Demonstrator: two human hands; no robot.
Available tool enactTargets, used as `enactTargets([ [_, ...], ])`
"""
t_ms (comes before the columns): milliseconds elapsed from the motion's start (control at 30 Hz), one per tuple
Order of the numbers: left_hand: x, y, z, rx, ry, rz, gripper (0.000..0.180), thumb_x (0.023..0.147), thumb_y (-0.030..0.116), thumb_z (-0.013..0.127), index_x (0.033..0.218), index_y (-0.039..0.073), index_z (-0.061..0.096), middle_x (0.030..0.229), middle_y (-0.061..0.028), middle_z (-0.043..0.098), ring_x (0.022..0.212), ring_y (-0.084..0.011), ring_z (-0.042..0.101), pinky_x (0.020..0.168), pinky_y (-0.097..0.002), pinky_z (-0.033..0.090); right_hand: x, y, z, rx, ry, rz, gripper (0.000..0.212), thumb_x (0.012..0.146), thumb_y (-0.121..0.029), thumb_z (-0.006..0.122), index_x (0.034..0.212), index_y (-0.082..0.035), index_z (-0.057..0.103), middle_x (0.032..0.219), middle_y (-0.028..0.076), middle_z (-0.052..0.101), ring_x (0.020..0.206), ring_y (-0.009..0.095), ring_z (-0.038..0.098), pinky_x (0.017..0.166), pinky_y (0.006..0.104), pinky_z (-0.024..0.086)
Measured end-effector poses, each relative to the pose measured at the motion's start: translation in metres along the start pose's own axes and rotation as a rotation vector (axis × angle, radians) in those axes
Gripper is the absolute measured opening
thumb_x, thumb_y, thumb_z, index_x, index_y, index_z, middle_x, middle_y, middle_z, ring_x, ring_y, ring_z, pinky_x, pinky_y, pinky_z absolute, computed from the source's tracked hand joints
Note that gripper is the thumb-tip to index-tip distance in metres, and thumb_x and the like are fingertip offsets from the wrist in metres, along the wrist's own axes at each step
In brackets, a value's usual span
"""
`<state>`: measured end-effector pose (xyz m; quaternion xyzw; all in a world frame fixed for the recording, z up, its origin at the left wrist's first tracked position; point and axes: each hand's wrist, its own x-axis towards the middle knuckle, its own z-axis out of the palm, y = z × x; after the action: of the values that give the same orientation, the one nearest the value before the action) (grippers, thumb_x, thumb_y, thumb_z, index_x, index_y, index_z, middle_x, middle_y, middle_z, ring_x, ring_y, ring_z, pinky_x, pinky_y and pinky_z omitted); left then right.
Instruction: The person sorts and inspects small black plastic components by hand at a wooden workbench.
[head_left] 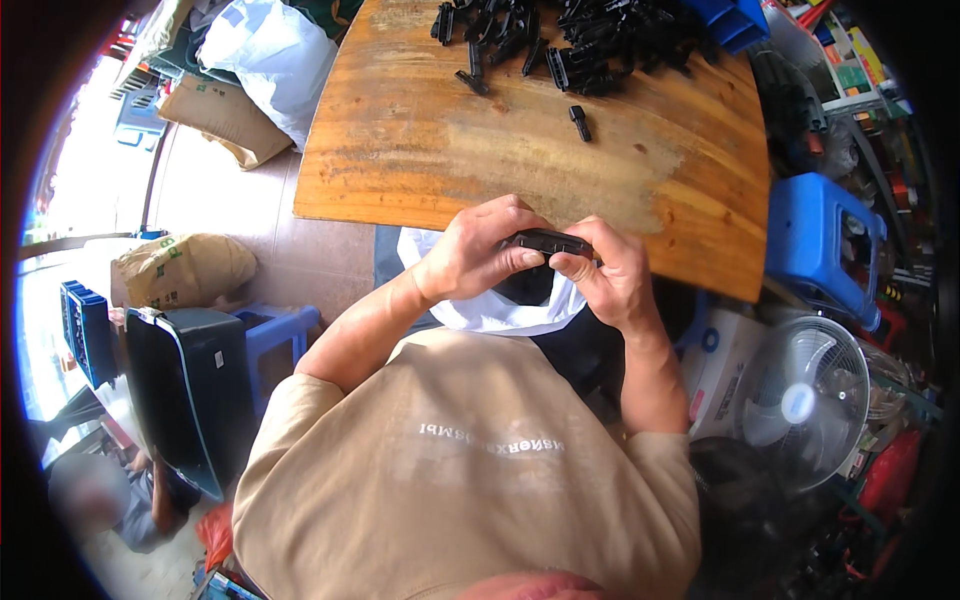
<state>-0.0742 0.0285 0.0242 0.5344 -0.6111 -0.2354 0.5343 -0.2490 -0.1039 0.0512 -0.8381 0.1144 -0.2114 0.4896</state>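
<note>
Between my two hands I hold a small, long black plastic part (548, 241) just off the table's near edge. My left hand (487, 245) grips its left end with thumb and fingers, and my right hand (608, 268) pinches its right end. Below the part hangs an open white bag (470, 310) with dark contents that I cannot make out. A heap of similar black plastic parts (590, 45) lies at the far side of the wooden table (440, 160). One black piece (580, 123) lies apart from the heap, nearer to me.
At the table's far right corner stands a blue bin (735, 22). A blue plastic stool (825, 240) and a fan (798, 403) are on my right. To the left are a white sack (270, 60), a tan sack (190, 270), a dark box (185, 390) and a person (140, 505).
</note>
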Motion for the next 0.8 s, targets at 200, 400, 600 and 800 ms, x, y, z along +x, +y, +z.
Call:
enactTargets([
  [200, -0.017, -0.021, 0.011, -0.075, -0.038, -0.077, 0.035, 0.09, 0.025, 0.07, 0.114, 0.001, 0.063, 0.101, -0.0125, 0.063, 0.092, -0.0264, 0.061, 0.082, -0.036, 0.049, -0.005, -0.003, 0.006, -0.029, 0.005, 0.069, 0.028, 0.089, -0.026, 0.073, 0.09, 0.0, 0.061, 0.071, 0.008, 0.059, 0.063, 0.014, 0.055, 0.059, 0.0276, 0.044],
  [400, -0.012, -0.018, 0.032, -1.037, 0.389, -0.481, 0.023, 0.099, 0.022, 0.059, 0.113, 0.004, 0.058, 0.104, -0.0053, 0.066, 0.081, -0.0098, 0.055, 0.077, -0.0242, 0.047, 0.002, 0.016, 0.039, 0.37, 0.059, 0.253, 0.033, 0.094, -0.032, 0.068, 0.1, 0.0, 0.066, 0.076, 0.011, 0.064, 0.072, 0.015, 0.061, 0.065, 0.0323, 0.049],
  [600, 0.021, -0.021, 0.012, -0.99, 0.454, -0.607, 0.019, 0.1, 0.016, 0.055, 0.112, 0.001, 0.057, 0.083, -0.0079, 0.062, 0.082, -0.0158, 0.065, 0.072, -0.0263, 0.052, 0.073, 0.068, -0.002, -0.544, 0.382, -0.001, 0.025, 0.088, -0.029, 0.072, 0.097, -0.006, 0.067, 0.081, 0.012, 0.062, 0.073, 0.026, 0.063, 0.064, 0.0381, 0.05],
  [800, 0.129, -0.048, -0.018, -0.146, 0.352, -0.716, 0.023, 0.091, 0.021, 0.064, 0.095, -0.001, 0.063, 0.073, -0.0105, 0.064, 0.063, -0.0194, 0.065, 0.057, -0.0314, 0.053, 0.083, 0.11, 0.0, -0.835, 0.429, -0.054, 0.016, 0.087, -0.018, 0.066, 0.099, -0.007, 0.061, 0.092, 0.013, 0.061, 0.082, 0.036, 0.063, 0.066, 0.047, 0.05],
])
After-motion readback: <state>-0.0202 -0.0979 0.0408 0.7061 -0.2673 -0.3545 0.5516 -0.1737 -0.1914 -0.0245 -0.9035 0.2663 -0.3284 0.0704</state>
